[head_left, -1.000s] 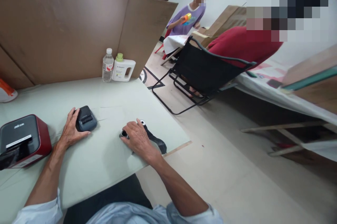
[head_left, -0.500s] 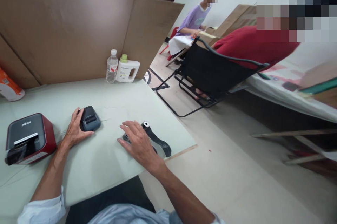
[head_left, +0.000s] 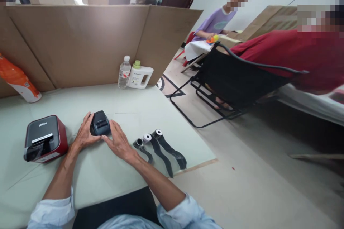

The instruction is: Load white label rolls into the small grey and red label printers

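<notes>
One small printer (head_left: 100,123) is clasped by left hand (head_left: 85,134) and right hand (head_left: 119,141). Rolls (head_left: 147,138) at four o'clock could be knocked by forearm (head_left: 158,179) drift.

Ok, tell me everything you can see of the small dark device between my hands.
The small dark device is a compact box with rounded corners, black to blue-grey, seemingly plastic. A black strip crosses its top, with lettering too small to read. It lies on the pale tabletop, the left hand against its left side and the right hand at its right, apparently touching.
</notes>
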Demonstrator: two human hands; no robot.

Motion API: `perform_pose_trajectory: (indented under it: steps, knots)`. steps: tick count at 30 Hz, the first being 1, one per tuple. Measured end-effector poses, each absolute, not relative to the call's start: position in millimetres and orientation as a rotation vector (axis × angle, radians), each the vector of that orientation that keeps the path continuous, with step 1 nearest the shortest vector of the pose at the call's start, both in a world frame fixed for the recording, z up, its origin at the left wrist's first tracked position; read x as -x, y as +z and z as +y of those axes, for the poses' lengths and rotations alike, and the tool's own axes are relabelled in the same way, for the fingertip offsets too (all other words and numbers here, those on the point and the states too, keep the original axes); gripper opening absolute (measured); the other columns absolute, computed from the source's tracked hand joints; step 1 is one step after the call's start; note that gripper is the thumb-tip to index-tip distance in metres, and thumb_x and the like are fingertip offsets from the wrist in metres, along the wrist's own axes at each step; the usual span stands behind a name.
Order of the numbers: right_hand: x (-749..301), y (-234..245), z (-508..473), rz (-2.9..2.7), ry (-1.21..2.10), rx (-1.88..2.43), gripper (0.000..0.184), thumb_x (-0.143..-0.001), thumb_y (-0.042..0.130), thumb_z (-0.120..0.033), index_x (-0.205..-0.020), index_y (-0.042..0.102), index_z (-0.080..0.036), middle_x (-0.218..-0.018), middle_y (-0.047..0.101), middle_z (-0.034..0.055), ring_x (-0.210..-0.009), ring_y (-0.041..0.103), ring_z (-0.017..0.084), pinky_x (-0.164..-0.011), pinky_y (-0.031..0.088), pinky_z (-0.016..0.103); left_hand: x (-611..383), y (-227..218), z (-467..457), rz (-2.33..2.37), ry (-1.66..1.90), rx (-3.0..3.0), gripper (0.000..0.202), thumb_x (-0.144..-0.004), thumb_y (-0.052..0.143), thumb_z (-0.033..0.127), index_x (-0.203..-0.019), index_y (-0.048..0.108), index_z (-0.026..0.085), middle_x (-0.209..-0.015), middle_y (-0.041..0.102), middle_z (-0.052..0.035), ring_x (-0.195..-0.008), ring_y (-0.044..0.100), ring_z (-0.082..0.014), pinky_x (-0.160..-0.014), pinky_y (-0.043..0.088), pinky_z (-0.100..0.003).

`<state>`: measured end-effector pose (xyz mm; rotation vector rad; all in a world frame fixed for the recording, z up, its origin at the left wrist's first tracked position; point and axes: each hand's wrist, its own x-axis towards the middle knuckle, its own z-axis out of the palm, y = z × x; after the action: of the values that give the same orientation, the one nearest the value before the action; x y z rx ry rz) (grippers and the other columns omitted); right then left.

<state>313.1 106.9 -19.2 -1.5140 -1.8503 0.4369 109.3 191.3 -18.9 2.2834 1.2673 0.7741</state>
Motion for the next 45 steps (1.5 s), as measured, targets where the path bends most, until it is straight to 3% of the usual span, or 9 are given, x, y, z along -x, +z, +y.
perform_pose_trajectory:
  steps: [5,9,17,23,29,36,45]
  knots:
    - [-304,-31,122,-1.845,0.426,1.514,0.074,-0.100,0.059,-0.037,-0.163,0.030,-0.012,-0.157,0.049,0.0248,-0.147,0.049,0.035,-0.120,0.046,0.056,-109,-13,189,1.236,0.787,-2.283,0.112,-0.069,0.087,0.039,-0.163,0.031,0.016,-0.168,0.032,-0.0241,-0.157,0.034,-0.0416,-0.127,0.034,-0.059]
    - [-302,-32,124,-1.782,0.372,1.484,0.068,-0.099,0.060,-0.034,-0.160,0.037,-0.014,-0.150,0.055,0.0221,-0.141,0.053,0.033,-0.117,0.049,0.054,-109,-9,189,1.203,0.819,-2.279,0.110,-0.068,0.087,0.037,-0.162,0.034,0.016,-0.166,0.036,-0.0227,-0.156,0.035,-0.0411,-0.128,0.033,-0.059]
    - [-297,-43,120,-1.719,0.333,1.456,0.074,-0.096,0.065,-0.033,-0.162,0.034,-0.017,-0.151,0.055,0.0221,-0.140,0.053,0.035,-0.116,0.049,0.057,-107,-11,191,1.184,0.809,-2.234,0.111,-0.067,0.087,0.036,-0.163,0.033,0.018,-0.170,0.031,-0.0214,-0.158,0.031,-0.0414,-0.128,0.031,-0.061]
    - [-300,-43,119,-1.735,0.344,1.426,0.070,-0.097,0.064,-0.033,-0.159,0.038,-0.014,-0.151,0.055,0.0221,-0.142,0.051,0.033,-0.118,0.048,0.053,-104,-10,188,1.208,0.778,-2.220,0.111,-0.070,0.088,0.040,-0.163,0.031,0.018,-0.172,0.029,-0.0214,-0.159,0.030,-0.0396,-0.129,0.030,-0.059]
    - [-303,-41,118,-1.683,0.362,1.369,0.060,-0.100,0.060,-0.033,-0.155,0.044,-0.016,-0.147,0.058,0.0203,-0.139,0.054,0.031,-0.118,0.048,0.052,-100,-2,185,1.198,0.847,-2.197,0.091,-0.077,0.083,0.046,-0.154,0.044,0.019,-0.166,0.040,-0.0209,-0.156,0.037,-0.0375,-0.127,0.034,-0.059]
    - [-303,-41,119,-1.621,0.401,1.334,0.057,-0.098,0.062,-0.029,-0.152,0.049,-0.017,-0.145,0.060,0.0188,-0.137,0.056,0.031,-0.118,0.049,0.051,-101,3,185,1.235,1.024,-2.095,0.049,-0.087,0.073,0.041,-0.131,0.063,0.021,-0.148,0.059,-0.0160,-0.138,0.058,-0.0319,-0.105,0.058,-0.049]
    - [-302,-45,120,-1.576,0.402,1.269,0.056,-0.097,0.064,-0.027,-0.152,0.053,-0.020,-0.143,0.060,0.0175,-0.135,0.057,0.032,-0.117,0.050,0.053,-105,-6,188,1.262,1.229,-2.114,0.023,-0.090,0.072,0.035,-0.107,0.076,0.022,-0.126,0.070,-0.0123,-0.114,0.071,-0.0269,-0.079,0.066,-0.036]
